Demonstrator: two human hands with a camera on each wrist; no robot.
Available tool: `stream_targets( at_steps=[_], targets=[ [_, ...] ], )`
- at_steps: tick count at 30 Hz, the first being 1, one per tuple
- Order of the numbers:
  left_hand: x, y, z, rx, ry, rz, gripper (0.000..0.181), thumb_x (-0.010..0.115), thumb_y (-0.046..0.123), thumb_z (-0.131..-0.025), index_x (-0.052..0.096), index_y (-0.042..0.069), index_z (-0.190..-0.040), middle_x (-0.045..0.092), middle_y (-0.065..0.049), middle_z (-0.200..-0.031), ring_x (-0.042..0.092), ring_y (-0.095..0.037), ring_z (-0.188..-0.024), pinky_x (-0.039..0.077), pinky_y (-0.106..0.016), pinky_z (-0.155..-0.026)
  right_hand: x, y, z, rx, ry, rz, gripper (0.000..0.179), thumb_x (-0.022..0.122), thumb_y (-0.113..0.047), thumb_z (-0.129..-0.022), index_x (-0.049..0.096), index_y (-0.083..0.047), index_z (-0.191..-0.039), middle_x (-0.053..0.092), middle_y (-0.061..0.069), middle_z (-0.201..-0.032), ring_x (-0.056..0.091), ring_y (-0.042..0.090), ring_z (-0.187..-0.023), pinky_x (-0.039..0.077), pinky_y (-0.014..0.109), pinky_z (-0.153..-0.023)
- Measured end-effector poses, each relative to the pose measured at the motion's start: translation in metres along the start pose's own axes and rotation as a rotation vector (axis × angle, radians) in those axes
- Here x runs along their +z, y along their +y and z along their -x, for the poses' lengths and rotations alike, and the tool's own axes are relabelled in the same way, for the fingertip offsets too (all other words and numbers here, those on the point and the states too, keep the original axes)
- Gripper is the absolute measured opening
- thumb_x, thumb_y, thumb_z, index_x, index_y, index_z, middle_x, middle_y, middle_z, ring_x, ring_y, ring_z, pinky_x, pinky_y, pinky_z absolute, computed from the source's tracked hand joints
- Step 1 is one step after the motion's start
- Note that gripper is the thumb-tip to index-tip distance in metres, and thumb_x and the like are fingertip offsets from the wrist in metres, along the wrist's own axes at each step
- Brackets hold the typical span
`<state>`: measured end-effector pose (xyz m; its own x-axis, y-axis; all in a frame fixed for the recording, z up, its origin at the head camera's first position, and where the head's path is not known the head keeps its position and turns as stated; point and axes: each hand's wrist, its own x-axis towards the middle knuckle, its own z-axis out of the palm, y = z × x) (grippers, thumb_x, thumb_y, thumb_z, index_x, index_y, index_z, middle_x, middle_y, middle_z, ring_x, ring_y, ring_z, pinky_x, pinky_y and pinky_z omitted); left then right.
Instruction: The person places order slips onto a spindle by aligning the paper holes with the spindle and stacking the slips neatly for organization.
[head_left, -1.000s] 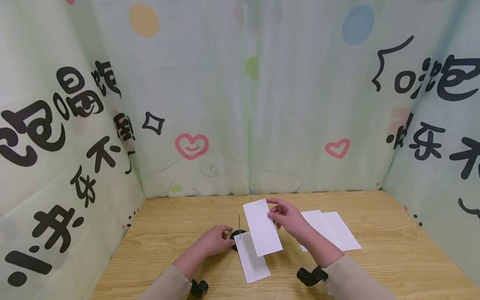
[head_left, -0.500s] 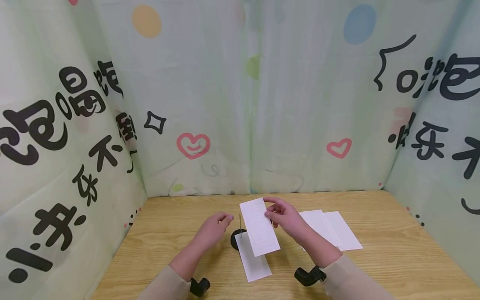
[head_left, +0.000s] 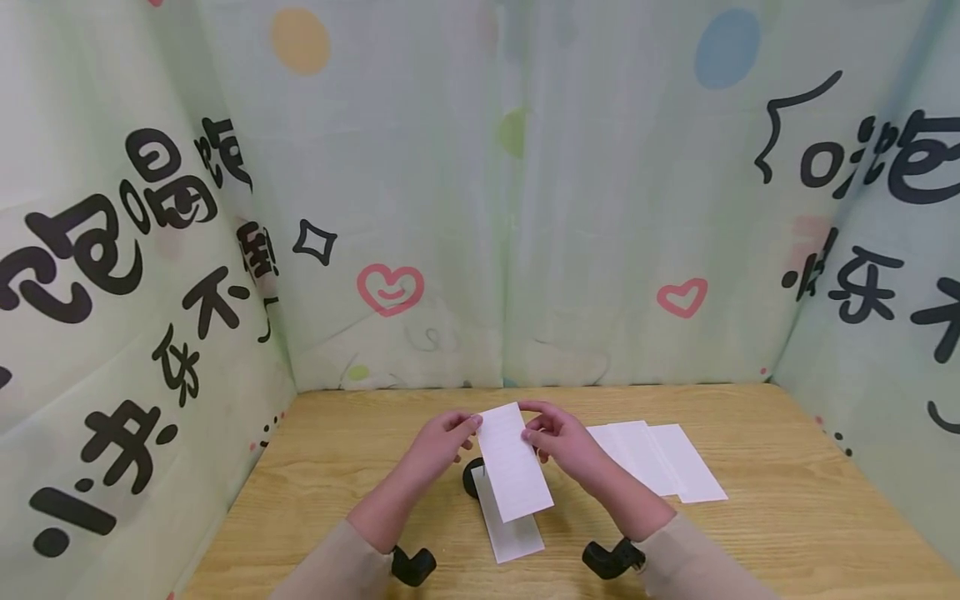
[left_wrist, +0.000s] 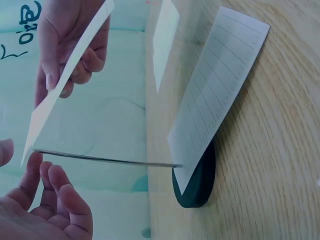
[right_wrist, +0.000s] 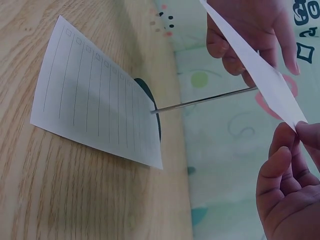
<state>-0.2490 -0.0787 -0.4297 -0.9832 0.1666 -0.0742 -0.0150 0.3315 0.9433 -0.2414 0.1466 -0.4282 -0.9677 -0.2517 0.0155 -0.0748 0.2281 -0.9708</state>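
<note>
In the head view my right hand (head_left: 557,435) pinches a white sheet of paper (head_left: 513,467) at its right edge, thumb in front. My left hand (head_left: 442,442) is at the sheet's upper left corner. In the left wrist view its thumb stands a little off the paper and its index fingertip is right at the tip of a thin metal spike (left_wrist: 107,160). The spike rises from a round black base (left_wrist: 200,187). A lower sheet (left_wrist: 220,75), printed with lines and small boxes, is pierced on the spike near one end and slants down over the base.
More white sheets (head_left: 693,467) lie overlapping on the wooden table (head_left: 780,533) at the right. A curtain (head_left: 585,208) with black writing and pink hearts encloses the back and sides.
My left hand has risen from beside the black base to the held sheet's upper left corner. The sheet in my right hand has shifted slightly left, over the spike.
</note>
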Motion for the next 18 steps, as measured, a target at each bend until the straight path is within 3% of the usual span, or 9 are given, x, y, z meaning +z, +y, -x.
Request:
stream_targets(
  at_steps=[10, 18],
  targets=[
    [0.0054, 0.0036, -0.0076, -0.014, -0.008, 0.009, 0.028, 0.065, 0.036, -0.096, 0.067, 0.010, -0.107, 0.063, -0.004, -0.094, 0.057, -0.021, -0.089, 0.048, -0.032, -0.073, 0.0055, -0.0013, -0.0006, 0.006, 0.009, 0.003, 0.045, 0.060, -0.006, -0.098, 0.050, -0.006, -0.141, 0.060, 0.011, -0.097, 0.054, 0.021, -0.075, 0.050, 0.036, -0.068],
    [0.0057, 0.0015, -0.0049, -0.019, -0.004, 0.026, 0.024, 0.064, 0.032, -0.097, 0.066, 0.009, -0.105, 0.063, -0.004, -0.095, 0.057, -0.021, -0.088, 0.048, -0.032, -0.073, 0.0078, 0.0057, -0.0046, 0.007, 0.017, 0.004, 0.044, 0.062, -0.006, -0.097, 0.052, -0.008, -0.140, 0.061, 0.011, -0.097, 0.055, 0.020, -0.076, 0.049, 0.032, -0.067]
  ],
)
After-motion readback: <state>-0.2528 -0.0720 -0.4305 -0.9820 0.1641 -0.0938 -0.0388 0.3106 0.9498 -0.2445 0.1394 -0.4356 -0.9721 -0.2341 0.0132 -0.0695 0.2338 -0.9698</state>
